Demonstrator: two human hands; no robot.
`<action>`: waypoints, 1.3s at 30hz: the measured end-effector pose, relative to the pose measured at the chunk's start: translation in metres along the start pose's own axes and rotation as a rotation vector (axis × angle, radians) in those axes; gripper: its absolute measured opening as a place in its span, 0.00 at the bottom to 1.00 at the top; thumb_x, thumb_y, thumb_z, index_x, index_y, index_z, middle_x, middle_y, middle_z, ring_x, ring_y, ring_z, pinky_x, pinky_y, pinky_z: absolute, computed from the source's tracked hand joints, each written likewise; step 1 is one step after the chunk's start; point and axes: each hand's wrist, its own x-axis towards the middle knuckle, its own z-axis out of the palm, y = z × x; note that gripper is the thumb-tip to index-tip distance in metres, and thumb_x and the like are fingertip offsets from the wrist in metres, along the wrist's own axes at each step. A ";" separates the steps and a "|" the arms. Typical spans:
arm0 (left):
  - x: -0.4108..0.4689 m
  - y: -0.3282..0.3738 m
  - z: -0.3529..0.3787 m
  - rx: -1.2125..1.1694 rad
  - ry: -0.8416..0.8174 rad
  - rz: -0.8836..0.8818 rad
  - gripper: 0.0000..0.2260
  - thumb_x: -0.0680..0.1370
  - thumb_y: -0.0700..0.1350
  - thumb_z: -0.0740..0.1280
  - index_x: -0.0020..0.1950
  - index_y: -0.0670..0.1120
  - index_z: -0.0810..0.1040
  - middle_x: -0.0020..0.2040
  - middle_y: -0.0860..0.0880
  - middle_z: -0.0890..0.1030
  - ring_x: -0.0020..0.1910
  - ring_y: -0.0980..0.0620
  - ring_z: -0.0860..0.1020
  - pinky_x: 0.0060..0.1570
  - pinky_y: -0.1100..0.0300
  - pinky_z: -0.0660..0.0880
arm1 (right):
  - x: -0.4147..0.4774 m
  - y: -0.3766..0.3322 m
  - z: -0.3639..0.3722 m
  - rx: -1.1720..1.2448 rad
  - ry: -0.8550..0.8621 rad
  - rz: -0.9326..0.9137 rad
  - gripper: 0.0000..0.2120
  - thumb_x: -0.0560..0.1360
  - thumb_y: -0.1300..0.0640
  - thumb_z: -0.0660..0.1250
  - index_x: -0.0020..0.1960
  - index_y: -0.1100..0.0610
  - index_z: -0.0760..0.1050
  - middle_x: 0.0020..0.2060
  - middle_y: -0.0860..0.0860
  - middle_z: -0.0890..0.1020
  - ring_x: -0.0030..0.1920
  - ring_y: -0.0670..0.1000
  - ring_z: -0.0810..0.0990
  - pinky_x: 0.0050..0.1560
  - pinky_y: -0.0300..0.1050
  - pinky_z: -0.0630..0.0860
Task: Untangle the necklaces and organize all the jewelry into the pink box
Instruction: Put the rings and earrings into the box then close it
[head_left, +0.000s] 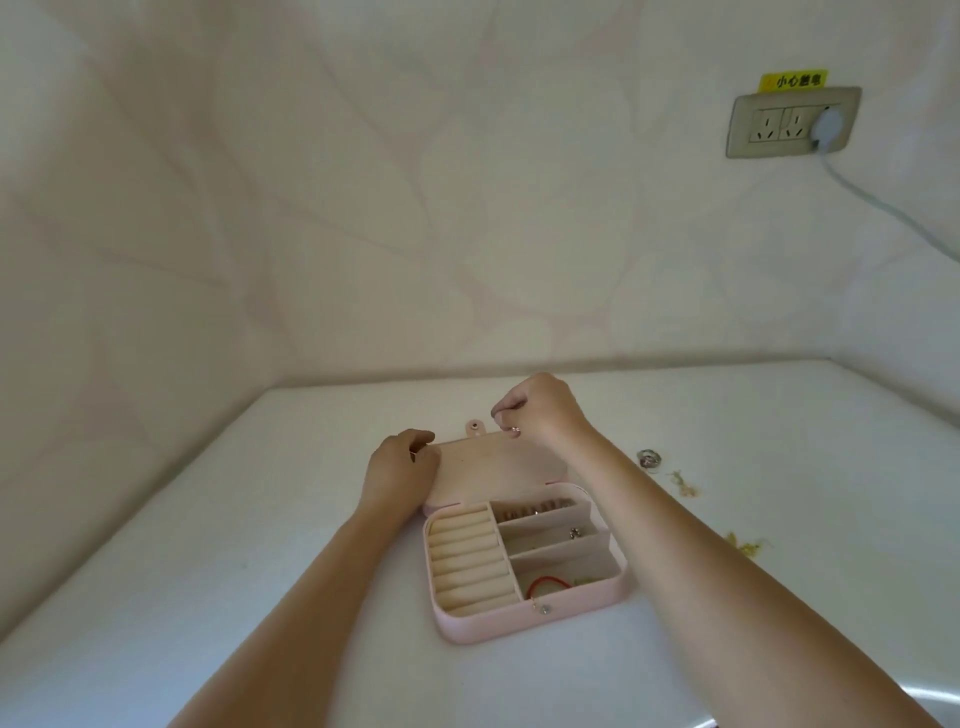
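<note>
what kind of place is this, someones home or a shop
Most likely a room in a home, perhaps a bedroom corner: pale leaf-patterned wallpaper, a wall socket with a plug in it, and a pink box of jewelry open on a white table.

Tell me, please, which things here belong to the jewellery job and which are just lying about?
Job: open pink jewellery box; small pendant necklace being held; silver rings; tangled gold chains; red cord bracelet.
Lying about: beige wall socket; white plug; yellow label.
</note>
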 end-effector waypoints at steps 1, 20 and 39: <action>0.001 -0.002 0.001 -0.029 0.024 -0.006 0.14 0.79 0.41 0.60 0.63 0.45 0.76 0.60 0.47 0.78 0.54 0.53 0.74 0.52 0.66 0.65 | 0.007 -0.001 0.005 -0.063 -0.007 0.015 0.08 0.70 0.68 0.66 0.45 0.64 0.83 0.33 0.49 0.85 0.35 0.48 0.79 0.36 0.32 0.74; 0.002 -0.004 0.004 -0.310 0.145 -0.053 0.16 0.80 0.39 0.55 0.67 0.46 0.70 0.53 0.51 0.76 0.51 0.52 0.74 0.48 0.62 0.66 | 0.014 -0.031 0.040 -0.980 -0.111 -0.231 0.15 0.70 0.74 0.61 0.30 0.60 0.62 0.31 0.53 0.72 0.35 0.55 0.72 0.30 0.40 0.61; -0.036 0.039 -0.025 -0.869 -0.043 -0.106 0.11 0.76 0.50 0.68 0.45 0.42 0.82 0.43 0.42 0.84 0.42 0.44 0.82 0.40 0.53 0.77 | -0.055 -0.052 0.003 0.287 0.259 -0.204 0.02 0.69 0.60 0.74 0.39 0.54 0.82 0.34 0.47 0.84 0.37 0.43 0.82 0.37 0.30 0.72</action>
